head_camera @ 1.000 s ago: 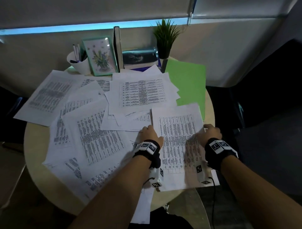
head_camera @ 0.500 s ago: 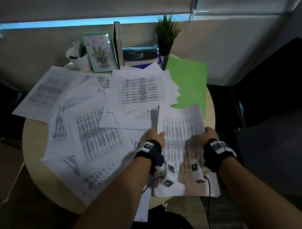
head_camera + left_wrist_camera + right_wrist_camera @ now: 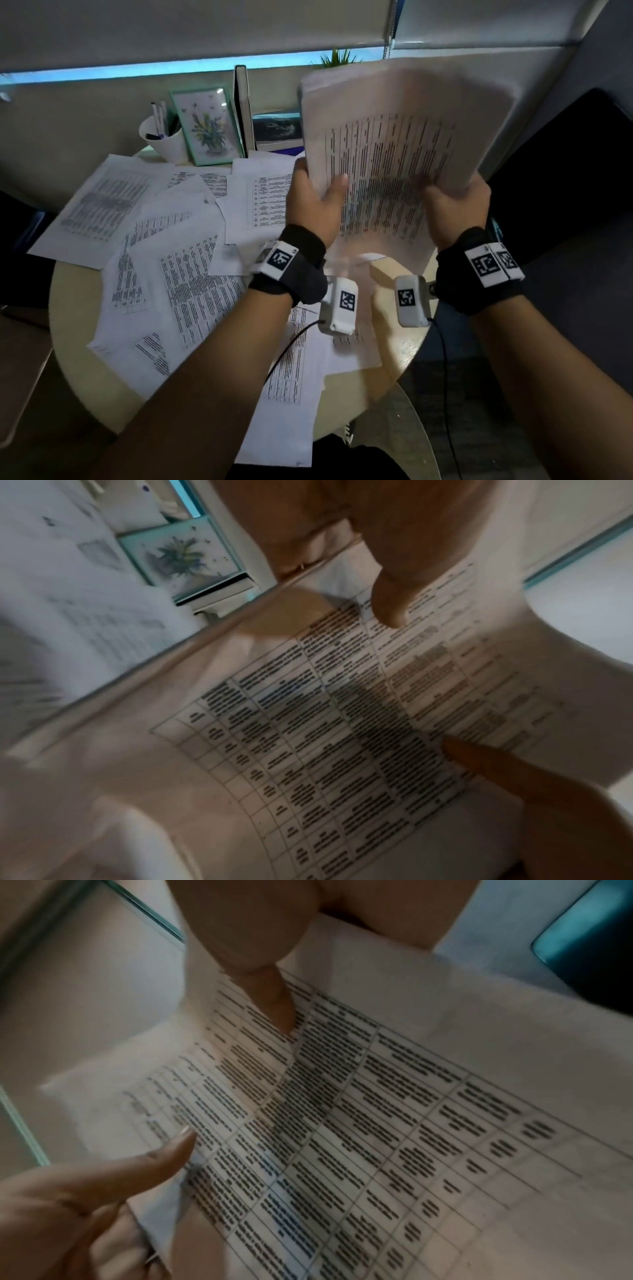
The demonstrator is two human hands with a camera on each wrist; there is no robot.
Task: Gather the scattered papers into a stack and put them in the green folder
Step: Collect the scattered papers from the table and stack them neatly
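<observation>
I hold a sheaf of printed papers (image 3: 404, 137) upright above the right side of the round table (image 3: 68, 308). My left hand (image 3: 313, 202) grips its left edge, thumb across the printed face. My right hand (image 3: 452, 202) grips the right edge. In the left wrist view the thumb (image 3: 390, 599) presses on the page (image 3: 342, 723); in the right wrist view the thumb (image 3: 274, 999) lies on the table of text (image 3: 377, 1123). Several loose sheets (image 3: 178, 260) stay spread over the table's left and middle. The raised sheaf hides the green folder.
At the table's back stand a white pen cup (image 3: 164, 137), a framed flower picture (image 3: 209, 126), an upright book (image 3: 244, 109) and a small plant (image 3: 337, 59). More sheets (image 3: 294, 370) overhang the near edge. Dark floor lies to the right.
Both hands have lifted the papers off the table's right side and tipped them upright, bowed, in front of the folder and plant. The view moved closer.
</observation>
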